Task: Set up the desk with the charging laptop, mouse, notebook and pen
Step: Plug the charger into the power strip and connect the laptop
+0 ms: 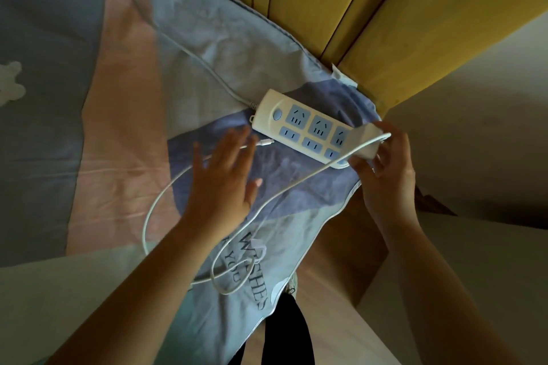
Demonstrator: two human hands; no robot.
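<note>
A white power strip (pixel 299 124) with blue sockets lies on a patchwork bed cover (pixel 124 98) near the bed's corner. My right hand (pixel 382 163) grips a white charger adapter (pixel 366 142) over the strip's right end. Its thin white charging cable (pixel 207 216) runs down from the adapter and loops over the cover, and its small plug tip (pixel 265 142) lies free beside the strip. My left hand (pixel 225 175) hovers flat with fingers spread above the cable, just left of the strip. No laptop, mouse, notebook or pen is in view.
The strip's own thick white cord (pixel 166 35) trails away to the upper left across the bed. A yellow padded headboard (pixel 355 9) rises behind the strip. To the right are a pale wall (pixel 474 142) and floor (pixel 341 261) beside the bed edge.
</note>
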